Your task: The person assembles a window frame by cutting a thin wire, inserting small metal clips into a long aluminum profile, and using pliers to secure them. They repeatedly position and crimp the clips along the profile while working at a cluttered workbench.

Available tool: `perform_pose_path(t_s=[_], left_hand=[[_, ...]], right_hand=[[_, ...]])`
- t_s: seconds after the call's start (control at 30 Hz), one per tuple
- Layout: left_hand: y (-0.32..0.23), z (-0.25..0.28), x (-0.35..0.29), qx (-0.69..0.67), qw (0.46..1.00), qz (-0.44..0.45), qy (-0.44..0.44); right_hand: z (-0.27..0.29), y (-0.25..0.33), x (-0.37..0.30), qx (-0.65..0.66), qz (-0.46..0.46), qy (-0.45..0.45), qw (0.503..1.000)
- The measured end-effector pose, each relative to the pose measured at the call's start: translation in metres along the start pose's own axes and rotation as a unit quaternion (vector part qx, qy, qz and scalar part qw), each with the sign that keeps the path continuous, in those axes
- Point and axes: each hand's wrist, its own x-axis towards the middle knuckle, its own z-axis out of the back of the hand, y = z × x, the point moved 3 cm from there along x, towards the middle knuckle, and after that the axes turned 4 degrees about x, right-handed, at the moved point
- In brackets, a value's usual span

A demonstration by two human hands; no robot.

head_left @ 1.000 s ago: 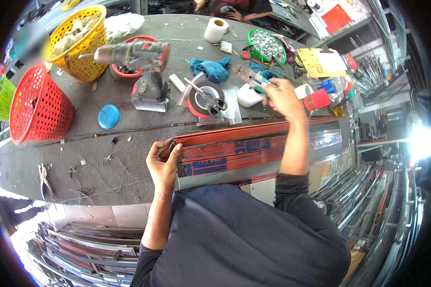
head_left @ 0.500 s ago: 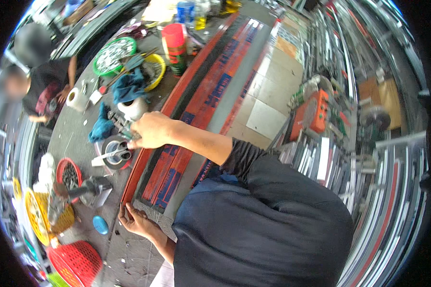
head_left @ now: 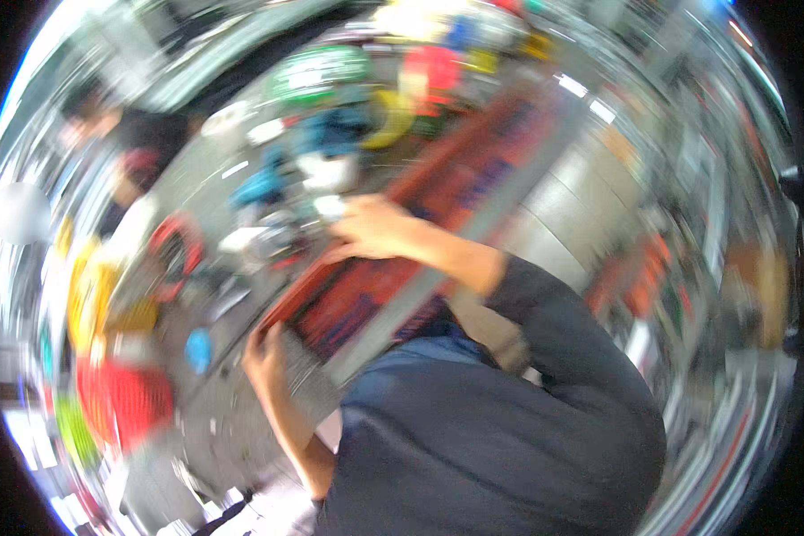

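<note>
The whole view is smeared by motion. My left hand point(head_left: 266, 357) is at the near end of a long red profile bar point(head_left: 299, 295), its fingers closed on the bar's tip. Farther along, my right hand point(head_left: 375, 228) reaches over the same bar, thumb toward its edge. Next to its fingertips is a small whitish thing point(head_left: 330, 207); whether the fingers hold it is too blurred to tell. More red lengths with blue print point(head_left: 357, 299) lie beside the bar. Just beyond the right hand are a white roll point(head_left: 329, 170) and blue cloths point(head_left: 330, 132).
Across the grey bench stand a green basket point(head_left: 317, 76), a yellow bowl point(head_left: 389, 118), a red-topped can point(head_left: 431, 76) and a red bowl point(head_left: 177, 243). A blue disc point(head_left: 198, 351) and a red basket point(head_left: 125, 402) are at left. Another person point(head_left: 143, 147) is opposite.
My view has swung, so the bench and its things sit farther right and higher. My right hand has moved back from the black tape roll toward the red bar; my left stays at the bar's end.
</note>
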Motion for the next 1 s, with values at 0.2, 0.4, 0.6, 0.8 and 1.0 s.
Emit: perform_pose_path(t_s=[0.2,0.4,0.6,0.8,1.0], left_hand=[[0.012,-0.007,0.007,-0.025,0.999,-0.009,-0.023],[0.026,-0.001,0.021,-0.135,0.988,0.062,0.028],[0.032,0.000,0.018,-0.075,0.996,0.049,0.010],[0.028,0.020,0.015,0.029,0.999,0.021,-0.025],[0.029,0.046,0.024,0.116,0.992,0.024,-0.049]], right_hand=[[0.006,0.005,0.009,-0.049,0.016,-0.005,0.999],[-0.010,0.002,0.022,-0.046,0.062,-0.135,0.988],[-0.017,0.000,0.029,-0.070,0.049,-0.074,0.994],[-0.013,-0.002,0.028,-0.018,0.006,0.024,1.000],[-0.017,-0.007,0.022,0.010,-0.009,-0.005,1.000]])
